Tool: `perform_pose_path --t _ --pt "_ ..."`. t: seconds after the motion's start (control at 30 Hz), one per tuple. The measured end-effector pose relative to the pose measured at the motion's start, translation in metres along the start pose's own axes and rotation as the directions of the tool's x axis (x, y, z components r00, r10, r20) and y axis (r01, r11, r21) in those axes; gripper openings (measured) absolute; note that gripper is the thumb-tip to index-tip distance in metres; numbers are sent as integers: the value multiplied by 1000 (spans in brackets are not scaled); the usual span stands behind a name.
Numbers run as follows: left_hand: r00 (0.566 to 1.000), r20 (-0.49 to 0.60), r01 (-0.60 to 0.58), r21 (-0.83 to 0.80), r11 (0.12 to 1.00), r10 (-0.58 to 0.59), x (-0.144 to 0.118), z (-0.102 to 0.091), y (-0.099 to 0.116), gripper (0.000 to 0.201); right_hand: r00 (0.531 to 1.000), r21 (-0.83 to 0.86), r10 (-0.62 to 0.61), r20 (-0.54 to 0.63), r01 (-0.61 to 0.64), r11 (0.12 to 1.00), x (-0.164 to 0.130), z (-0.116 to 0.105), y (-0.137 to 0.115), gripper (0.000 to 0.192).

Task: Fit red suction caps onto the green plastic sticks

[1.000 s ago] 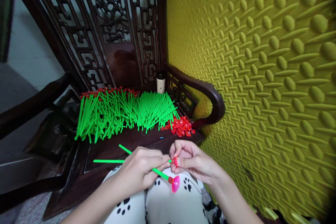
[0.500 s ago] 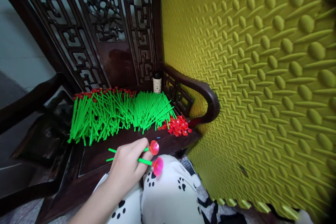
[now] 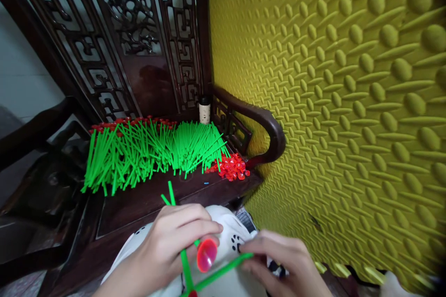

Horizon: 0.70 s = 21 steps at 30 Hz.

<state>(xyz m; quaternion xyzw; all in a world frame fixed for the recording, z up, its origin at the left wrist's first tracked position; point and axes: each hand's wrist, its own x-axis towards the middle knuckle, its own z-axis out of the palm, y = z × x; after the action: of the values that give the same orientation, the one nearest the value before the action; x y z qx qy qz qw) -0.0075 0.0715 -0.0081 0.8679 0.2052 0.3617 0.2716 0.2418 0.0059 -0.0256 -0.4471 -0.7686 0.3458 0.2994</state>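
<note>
My left hand (image 3: 181, 236) is closed around green balloon sticks (image 3: 187, 271), whose plain ends stick out above the knuckles. One of them carries a red cup (image 3: 207, 255) below my fingertips. At the bottom edge a bit of another red cup (image 3: 192, 293) shows, mostly cut off. Between thumb and fingers, my right hand (image 3: 278, 260) pinches the end of a further green stick (image 3: 223, 271), which slants down to the left and reaches the stick under my left hand. Whether these two are joined there I cannot tell.
On the dark wooden bench (image 3: 139, 204) lie a pile of cupped green sticks (image 3: 118, 158), a pile of plain green sticks (image 3: 195, 146) and loose red cups (image 3: 232, 167). A cream bottle (image 3: 204, 112) stands behind. The curved armrest (image 3: 275, 132) and yellow padded wall (image 3: 331, 102) bound the right.
My right hand has come into view with a green stick in its pinch. My left hand has moved down and right, turning its sticks more upright with their cups lower.
</note>
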Motion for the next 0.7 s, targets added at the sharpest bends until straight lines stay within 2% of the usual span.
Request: perform_pose_path --t 0.07,0.17,0.27,0.37,0.47,0.5,0.57,0.6,0.63,0.67,0.7 --pt "999 47 -8 92 996 4 2 -18 5 23 977 -7 -34 -210 33 999 14 -4 7 11" --pt "998 51 7 359 933 -27 6 -41 13 26 893 -27 -39 -448 30 999 29 -5 10 14" --pt "999 17 12 603 798 -28 14 -38 18 36 801 -34 -60 -595 49 998 42 4 8 21" --pt "991 45 58 703 709 -126 25 -15 12 56 806 78 -36 -590 101 992 54 21 4 22" --pt "962 133 112 601 791 -237 31 3 -1 58 837 389 170 -520 55 919 64 30 11 11" --pt "949 152 153 542 826 -275 30 5 -5 57 856 505 228 -463 44 862 67 30 19 17" --pt "922 157 253 448 857 -354 28 4 -12 57 877 654 306 -370 13 756 74 28 44 44" --pt "912 140 298 424 855 -387 27 3 -15 56 855 674 348 -383 1 739 78 26 60 56" --pt "904 124 328 413 849 -410 25 1 -16 53 786 651 432 -442 -50 757 83 24 78 56" --pt "898 113 346 411 843 -424 24 -1 -17 50 653 590 522 -549 -139 795 88 22 96 51" --pt "896 112 352 409 841 -430 24 -2 -17 47 576 566 552 -603 -180 805 93 21 113 50"
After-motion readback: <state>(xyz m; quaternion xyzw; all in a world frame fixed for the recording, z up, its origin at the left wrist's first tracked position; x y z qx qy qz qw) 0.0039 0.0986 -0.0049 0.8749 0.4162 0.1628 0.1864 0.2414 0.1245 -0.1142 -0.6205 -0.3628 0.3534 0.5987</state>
